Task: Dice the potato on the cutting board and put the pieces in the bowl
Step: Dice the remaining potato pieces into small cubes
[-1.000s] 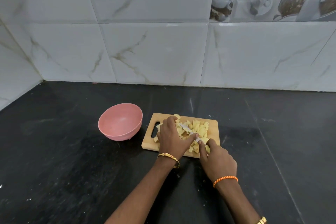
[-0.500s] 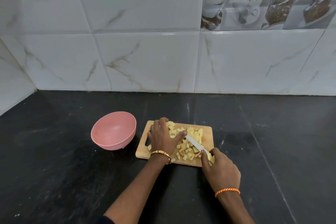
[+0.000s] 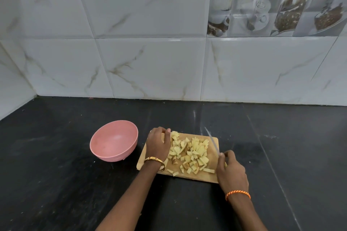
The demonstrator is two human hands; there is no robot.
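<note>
Underfoot, black countertop (image 3: 56, 184); marble tiles (image 3: 150, 65).

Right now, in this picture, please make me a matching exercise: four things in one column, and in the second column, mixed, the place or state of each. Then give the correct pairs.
Things
1. pink bowl
2. potato pieces
3. knife
4. left hand

Places or states
A. held in the right hand, blade over the right edge of the cutting board
B. scattered over the board
C. empty, on the black counter left of the board
D. resting at the left end of the board, beside the pieces

Pairs: 1-C, 2-B, 3-A, 4-D
</note>
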